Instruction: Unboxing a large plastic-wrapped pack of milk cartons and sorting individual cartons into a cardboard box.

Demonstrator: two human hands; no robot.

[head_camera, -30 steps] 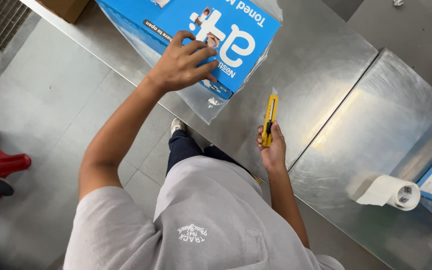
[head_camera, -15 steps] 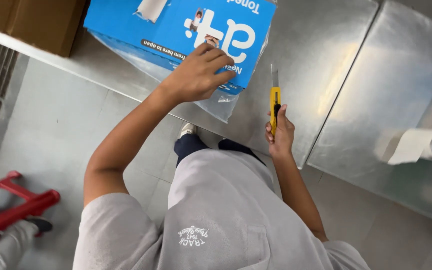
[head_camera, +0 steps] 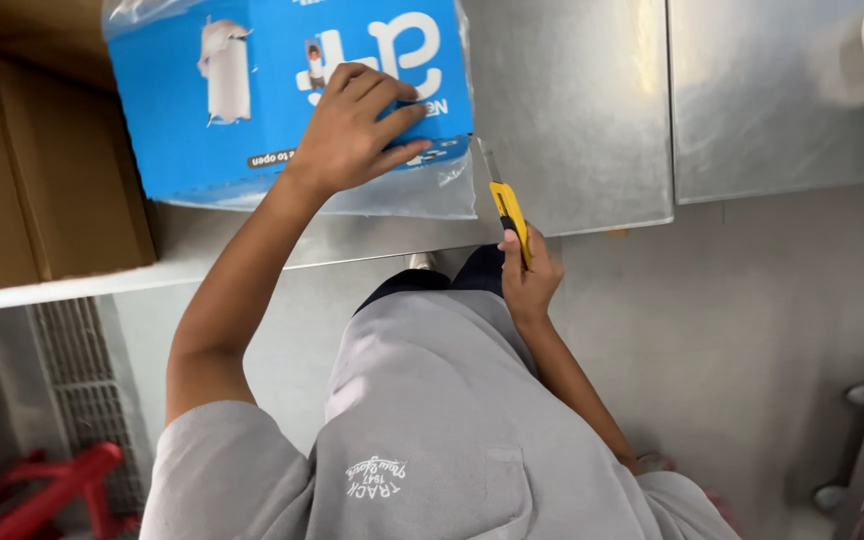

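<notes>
Fingers of left hand (head_camera: 352, 130) spread on blue box (head_camera: 252, 100), right hand (head_camera: 527, 280) clenched around yellow knife (head_camera: 510, 215)

The left hand (head_camera: 357, 125) lies flat on a blue box (head_camera: 252, 100) wrapped in clear film, fingers (head_camera: 392, 115) spread over its near right corner. The right hand (head_camera: 527, 280) grips a yellow utility knife (head_camera: 508, 210), its blade up at the film by that corner. The box sits on a steel surface (head_camera: 572, 120), with a brown cardboard carton (head_camera: 32, 180) to its left.
</notes>
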